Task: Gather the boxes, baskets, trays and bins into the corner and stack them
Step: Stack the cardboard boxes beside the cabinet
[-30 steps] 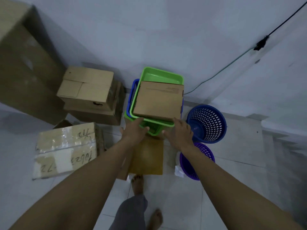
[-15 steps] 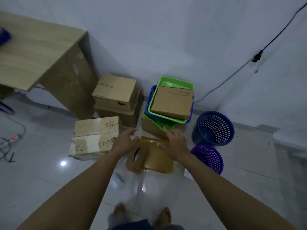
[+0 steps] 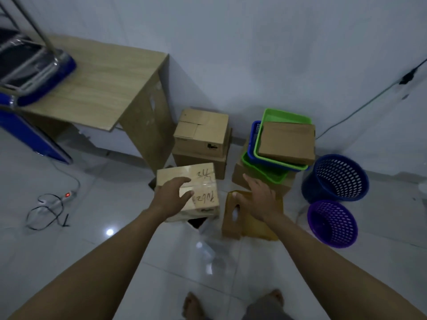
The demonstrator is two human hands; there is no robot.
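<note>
The taped cardboard box (image 3: 204,189) bears black handwritten markings.

Only real writing is showing up on the taped cardboard box (image 3: 205,185). Black marker scrawl is running sideways there, looking like "7ub2" with a fraction-ish squiggle beside it, and the left hand (image 3: 169,197) is covering the rest. The stacked box (image 3: 203,132) behind is carrying a small dark print, too tiny to read.
</note>
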